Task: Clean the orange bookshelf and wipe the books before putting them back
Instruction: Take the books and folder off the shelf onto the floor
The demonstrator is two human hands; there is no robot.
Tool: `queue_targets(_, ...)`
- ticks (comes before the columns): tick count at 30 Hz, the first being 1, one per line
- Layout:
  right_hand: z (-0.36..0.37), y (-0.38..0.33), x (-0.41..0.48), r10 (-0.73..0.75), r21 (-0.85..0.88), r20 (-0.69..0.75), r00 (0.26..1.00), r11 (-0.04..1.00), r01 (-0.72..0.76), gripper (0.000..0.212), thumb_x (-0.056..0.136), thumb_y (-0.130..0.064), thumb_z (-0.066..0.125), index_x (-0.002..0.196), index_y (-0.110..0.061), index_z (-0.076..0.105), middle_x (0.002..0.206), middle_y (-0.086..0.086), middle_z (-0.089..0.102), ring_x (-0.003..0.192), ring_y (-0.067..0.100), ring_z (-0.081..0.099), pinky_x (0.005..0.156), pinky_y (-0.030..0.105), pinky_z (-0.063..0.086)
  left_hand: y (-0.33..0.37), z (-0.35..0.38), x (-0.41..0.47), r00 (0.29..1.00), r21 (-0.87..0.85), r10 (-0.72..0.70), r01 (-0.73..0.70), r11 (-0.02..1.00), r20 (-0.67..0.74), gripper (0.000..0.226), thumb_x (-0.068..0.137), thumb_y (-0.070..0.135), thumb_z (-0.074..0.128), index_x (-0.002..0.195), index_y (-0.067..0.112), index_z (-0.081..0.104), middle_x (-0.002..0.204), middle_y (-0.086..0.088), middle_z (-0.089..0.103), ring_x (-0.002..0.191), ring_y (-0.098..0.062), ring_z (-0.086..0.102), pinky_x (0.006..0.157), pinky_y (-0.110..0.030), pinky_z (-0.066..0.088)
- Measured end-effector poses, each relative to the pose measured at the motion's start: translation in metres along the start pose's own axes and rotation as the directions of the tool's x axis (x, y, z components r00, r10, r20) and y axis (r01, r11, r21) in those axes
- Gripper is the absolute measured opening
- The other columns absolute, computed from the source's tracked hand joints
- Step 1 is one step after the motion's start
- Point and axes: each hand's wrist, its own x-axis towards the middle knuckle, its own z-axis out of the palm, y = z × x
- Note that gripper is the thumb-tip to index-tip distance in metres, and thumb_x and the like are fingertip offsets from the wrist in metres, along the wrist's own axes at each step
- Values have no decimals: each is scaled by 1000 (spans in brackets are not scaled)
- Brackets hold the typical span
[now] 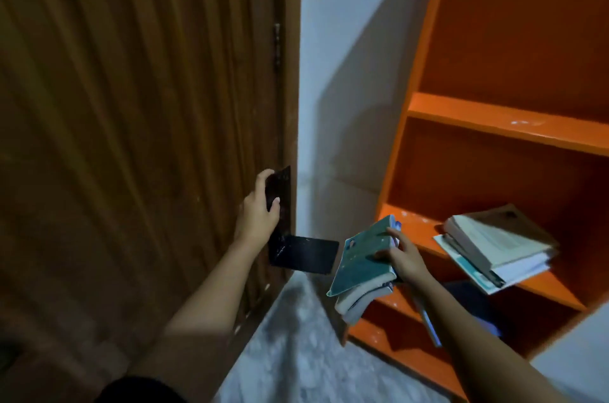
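Observation:
The orange bookshelf (487, 119) stands at the right, its upper shelves bare. My right hand (403, 256) grips a small stack of books (362, 266) with a green cover on top, held in the air just left of the shelf's front edge. A second pile of pale books (494, 247) lies on the lower shelf, sticking out over its edge. My left hand (258, 211) holds a black L-shaped bookend (296, 238) upright, close to the wooden door.
A brown wooden door (131, 139) with a hinge fills the left. A pale wall (342, 73) lies between door and shelf. Speckled grey floor (296, 353) shows below. Dark blue items (474, 310) sit on the shelf's bottom level.

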Motion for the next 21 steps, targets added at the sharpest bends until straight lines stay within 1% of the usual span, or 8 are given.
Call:
queue_targets(4, 48, 12, 50, 58, -62, 172, 983, 997, -48, 60, 77, -2, 64, 130, -26, 48, 125, 14, 55, 86, 30, 65, 59, 33, 53, -53, 8, -9, 993, 78, -113, 114, 990, -14, 58, 92, 10, 56, 141, 28, 33, 124, -9, 59, 109, -23, 60, 89, -30, 50)
queue_targets(9, 90, 45, 134, 65, -155, 399, 915, 988, -3, 66, 74, 4, 64, 133, -21, 46, 140, 4, 42, 114, 27, 53, 93, 43, 50, -105, 41, -8, 962, 146, -256, 268, 952, -94, 48, 93, 28, 51, 138, 20, 36, 124, -12, 59, 109, -29, 59, 85, -32, 50)
queue_targets(12, 104, 72, 174, 130, -190, 481, 867, 981, -42, 65, 75, 6, 64, 128, -26, 46, 134, 4, 48, 109, 26, 56, 95, 41, 48, -133, 74, -18, 920, 162, -351, 378, 911, -171, 43, 93, 19, 52, 134, 14, 41, 115, -13, 62, 100, -32, 61, 76, -29, 46)
queue_targets(14, 111, 99, 194, 165, -214, 529, 832, 975, -57, 64, 77, 8, 63, 128, -28, 46, 134, 9, 50, 111, 28, 56, 94, 41, 48, -155, 96, -34, 890, 172, -402, 440, 881, -214, 45, 93, 13, 52, 136, 10, 39, 118, -20, 59, 103, -36, 58, 85, -42, 49)
queue_targets(16, 115, 134, 210, 189, -236, 562, 805, 970, -63, 62, 80, 12, 59, 129, -23, 45, 138, 11, 45, 118, 30, 51, 91, 38, 48, -182, 118, -54, 869, 250, -394, 469, 847, -300, 48, 92, 25, 53, 135, 8, 40, 101, -27, 61, 89, -37, 59, 79, -46, 50)
queue_targets(17, 118, 152, 216, 197, -249, 569, 799, 967, -61, 63, 80, 14, 58, 131, -22, 44, 141, 12, 42, 121, 30, 48, 93, 38, 47, -195, 128, -66, 861, 263, -392, 480, 837, -325, 49, 90, 23, 58, 131, 2, 43, 87, -26, 62, 75, -30, 58, 70, -37, 48)
queue_targets(19, 124, 196, 220, 222, -301, 544, 809, 952, -59, 66, 80, 10, 60, 135, -22, 43, 141, 10, 44, 122, 30, 48, 96, 39, 46, -219, 150, -93, 826, 222, -456, 538, 813, -330, 46, 84, 1, 63, 124, -11, 45, 66, -13, 55, 53, -13, 41, 56, -23, 32)
queue_targets(21, 128, 240, 213, 238, -358, 498, 834, 932, -53, 67, 82, 0, 63, 138, -29, 40, 132, 1, 50, 115, 26, 54, 92, 36, 47, -249, 170, -125, 789, 175, -518, 590, 788, -330, 40, 88, -6, 54, 125, -11, 39, 62, 1, 37, 48, -7, 34, 50, -30, 25)
